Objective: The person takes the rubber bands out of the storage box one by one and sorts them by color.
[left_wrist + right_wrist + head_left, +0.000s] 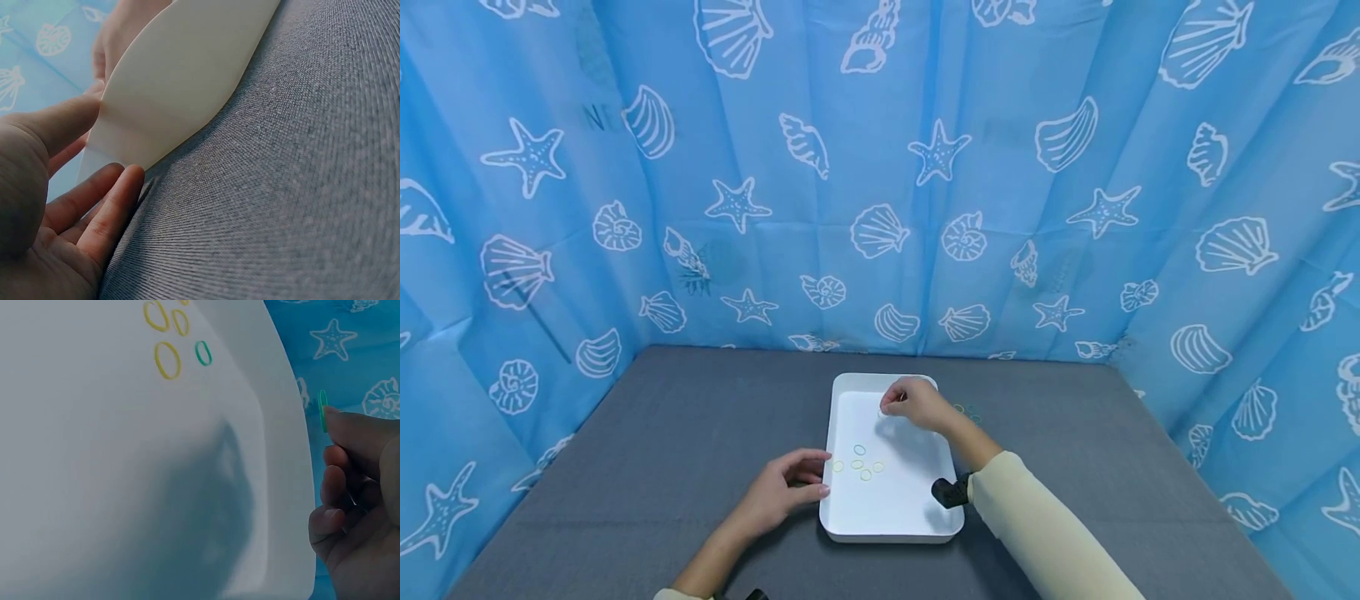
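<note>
A white rectangular tray (887, 508) lies on the grey cloth. Above its far part, my right hand (917, 404) pinches a small green rubber band (323, 412) between thumb and index finger, the other fingers curled in. Inside the tray are several yellow rubber bands (167, 360) and one green rubber band (203, 353), lying flat and apart toward the left. At the tray's left side, my left hand (786, 492) touches the rim and outer wall with relaxed fingers. Its thumb (72, 122) meets the rim, and two fingertips (132, 175) rest low on the wall.
Beyond the tray's right edge, partly behind the right wrist, lie more yellow and green bands (972, 410) on the grey cloth (700, 433). A blue curtain (842, 183) printed with shells and starfish stands round the back and sides.
</note>
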### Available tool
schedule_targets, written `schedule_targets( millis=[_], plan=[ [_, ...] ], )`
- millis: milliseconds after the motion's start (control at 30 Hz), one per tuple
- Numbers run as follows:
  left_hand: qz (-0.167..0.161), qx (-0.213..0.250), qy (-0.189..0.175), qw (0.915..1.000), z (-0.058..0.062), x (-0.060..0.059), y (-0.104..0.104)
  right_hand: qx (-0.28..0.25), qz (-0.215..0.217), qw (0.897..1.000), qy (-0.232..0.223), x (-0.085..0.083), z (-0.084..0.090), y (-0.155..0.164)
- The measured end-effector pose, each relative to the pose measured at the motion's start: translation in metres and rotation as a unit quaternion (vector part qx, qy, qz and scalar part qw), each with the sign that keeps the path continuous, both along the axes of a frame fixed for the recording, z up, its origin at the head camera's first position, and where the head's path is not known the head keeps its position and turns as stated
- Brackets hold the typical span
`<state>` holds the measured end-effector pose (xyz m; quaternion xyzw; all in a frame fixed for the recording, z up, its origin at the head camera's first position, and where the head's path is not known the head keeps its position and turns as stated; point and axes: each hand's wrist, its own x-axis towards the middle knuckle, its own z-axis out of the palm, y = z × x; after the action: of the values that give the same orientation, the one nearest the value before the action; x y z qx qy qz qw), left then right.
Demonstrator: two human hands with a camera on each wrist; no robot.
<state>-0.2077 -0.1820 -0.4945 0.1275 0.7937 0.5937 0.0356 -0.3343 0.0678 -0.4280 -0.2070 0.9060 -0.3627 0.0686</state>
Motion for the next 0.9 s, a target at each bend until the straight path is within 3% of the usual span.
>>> schedule_targets(
  millis=[433,900],
  plan=[
    [0.009,-0.002,-0.010,0.9999,0.000,0.001,0.000,-0.045,-0.054,0.997,0.035,-0.001,0.008,0.043],
    [0.003,0.000,-0.006,1.0000,0.000,0.001,0.000,-0.079,-0.110,0.985,0.103,0.002,-0.009,0.088]
  ],
)
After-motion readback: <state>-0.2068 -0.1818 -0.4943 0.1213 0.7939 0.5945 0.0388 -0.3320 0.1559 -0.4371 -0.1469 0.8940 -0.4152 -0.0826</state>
